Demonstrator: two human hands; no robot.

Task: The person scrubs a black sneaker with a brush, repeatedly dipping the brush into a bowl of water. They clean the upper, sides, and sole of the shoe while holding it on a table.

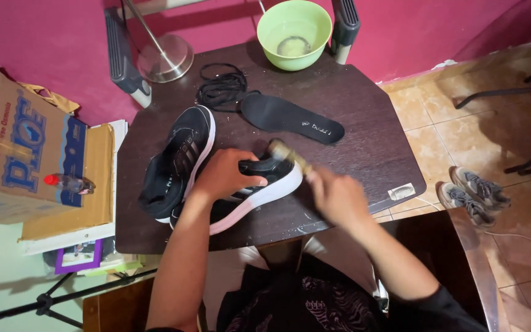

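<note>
Two shoes: black, white-soled, on dark counter (364, 141).
Left hand (222, 175): clamped on near shoe (259, 190), pressing it to counter.
Right hand (336, 197): closed around brush (287, 154), bristles at shoe's toe.
Second shoe (176, 160): just left, touching.
Behind: insole (290, 117), laces (222, 86), green bowl (294, 34).

home room | pink walls (44, 37) | tiled floor (462, 123) | spare sneakers (471, 190) | cardboard box (19, 141)

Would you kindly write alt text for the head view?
The left hand steadies a black white-soled sneaker on a dark table while the right hand holds a blurred brush at it. A second sneaker, insole, laces and green bowl lie nearby.
</note>
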